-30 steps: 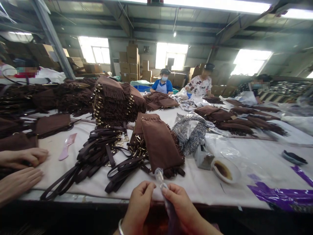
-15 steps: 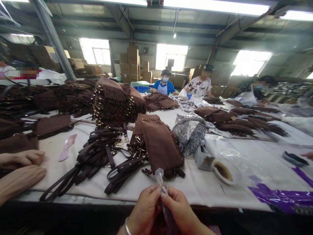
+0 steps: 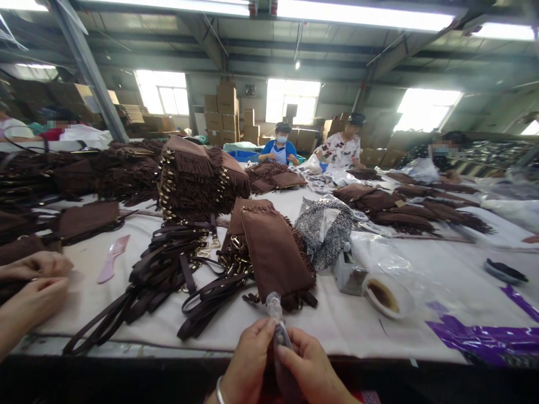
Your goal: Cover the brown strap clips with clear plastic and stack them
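At the table's front edge, my left hand pinches a long dark strip wrapped in clear plastic, close to its upper end. My right hand grips the same strip slightly lower, thumb laid over it. A crumpled clear tip rises above my fingers; the lower part drops between my wrists. Just beyond lies a stack of brown fringed pouches with gold clasps. Dark brown straps with gold hooks are heaped to its left.
A co-worker's hands work at the left beside a pink comb. Higher pouch piles stand behind. To the right are a grey patterned cloth bundle, a bowl of brown liquid and purple plastic packaging.
My right hand has shifted slightly down the plastic-wrapped strip, and more of it shows between my hands. At the left, the co-worker's hands have lifted and their fingers have drawn in.
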A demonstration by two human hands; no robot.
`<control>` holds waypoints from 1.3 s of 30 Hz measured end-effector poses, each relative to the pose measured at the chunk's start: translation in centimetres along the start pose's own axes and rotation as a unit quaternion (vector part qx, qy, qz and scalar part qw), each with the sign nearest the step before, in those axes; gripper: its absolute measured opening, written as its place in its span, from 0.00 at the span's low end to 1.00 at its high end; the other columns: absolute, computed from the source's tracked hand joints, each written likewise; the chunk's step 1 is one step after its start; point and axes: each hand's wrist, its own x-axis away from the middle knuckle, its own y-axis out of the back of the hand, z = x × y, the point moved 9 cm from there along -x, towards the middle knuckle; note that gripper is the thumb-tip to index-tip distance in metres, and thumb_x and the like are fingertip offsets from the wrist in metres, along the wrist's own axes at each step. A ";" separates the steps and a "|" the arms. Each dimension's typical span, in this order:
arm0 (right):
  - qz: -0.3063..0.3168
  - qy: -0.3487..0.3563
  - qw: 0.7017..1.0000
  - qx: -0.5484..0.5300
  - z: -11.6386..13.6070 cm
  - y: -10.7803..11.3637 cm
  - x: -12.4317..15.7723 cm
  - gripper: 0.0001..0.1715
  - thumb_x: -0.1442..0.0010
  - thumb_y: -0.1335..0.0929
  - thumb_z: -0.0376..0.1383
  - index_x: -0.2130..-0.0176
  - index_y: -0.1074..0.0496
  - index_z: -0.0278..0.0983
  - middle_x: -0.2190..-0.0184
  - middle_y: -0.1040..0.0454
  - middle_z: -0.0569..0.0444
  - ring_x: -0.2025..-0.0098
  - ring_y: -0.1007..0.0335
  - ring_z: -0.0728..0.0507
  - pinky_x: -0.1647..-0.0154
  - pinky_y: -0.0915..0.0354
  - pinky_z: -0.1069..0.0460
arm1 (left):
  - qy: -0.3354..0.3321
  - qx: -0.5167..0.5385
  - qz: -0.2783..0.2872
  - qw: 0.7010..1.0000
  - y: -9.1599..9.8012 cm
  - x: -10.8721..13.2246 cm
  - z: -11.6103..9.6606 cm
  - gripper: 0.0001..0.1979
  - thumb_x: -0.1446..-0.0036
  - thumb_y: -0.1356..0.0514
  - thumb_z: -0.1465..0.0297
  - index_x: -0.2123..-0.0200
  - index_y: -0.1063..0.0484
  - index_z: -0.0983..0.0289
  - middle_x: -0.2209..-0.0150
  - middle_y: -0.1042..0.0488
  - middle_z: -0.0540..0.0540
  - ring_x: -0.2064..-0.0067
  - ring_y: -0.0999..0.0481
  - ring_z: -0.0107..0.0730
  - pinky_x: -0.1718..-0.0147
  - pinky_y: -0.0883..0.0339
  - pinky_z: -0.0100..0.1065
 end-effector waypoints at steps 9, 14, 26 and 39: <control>0.017 -0.015 0.998 -0.064 -0.9 -0.7 0.0 0.25 0.56 0.25 0.49 0.70 0.32 0.33 0.78 0.31 0.57 0.77 0.38 0.51 0.74 0.44 0.55 | 0.024 0.031 0.001 0.999 -0.8 0.2 0.0 0.18 0.54 0.33 0.58 0.71 0.27 0.68 0.77 0.31 0.49 0.72 0.33 0.28 0.72 0.41 0.29; 0.053 -0.047 0.997 0.032 -1.3 -1.4 0.5 0.20 0.51 0.28 0.46 0.72 0.28 0.30 0.78 0.30 0.55 0.76 0.39 0.50 0.75 0.44 0.55 | 0.009 -0.032 -0.061 0.998 0.0 -0.1 0.4 0.20 0.56 0.32 0.56 0.71 0.25 0.69 0.74 0.27 0.54 0.71 0.30 0.30 0.71 0.40 0.31; 0.057 -0.059 0.996 0.029 -2.2 -0.7 0.5 0.25 0.54 0.27 0.51 0.76 0.29 0.30 0.82 0.34 0.57 0.80 0.43 0.53 0.78 0.48 0.56 | 0.010 -0.031 -0.013 0.999 -1.2 -0.3 0.1 0.27 0.54 0.39 0.45 0.72 0.29 0.67 0.74 0.24 0.57 0.71 0.25 0.37 0.70 0.33 0.36; 0.084 -0.061 0.993 -0.063 -4.2 -0.7 0.0 0.28 0.57 0.25 0.53 0.74 0.30 0.31 0.81 0.32 0.57 0.80 0.41 0.53 0.77 0.48 0.56 | 0.047 0.051 0.008 0.998 -1.3 -0.7 1.0 0.17 0.53 0.33 0.58 0.71 0.31 0.66 0.73 0.24 0.56 0.71 0.25 0.32 0.71 0.35 0.31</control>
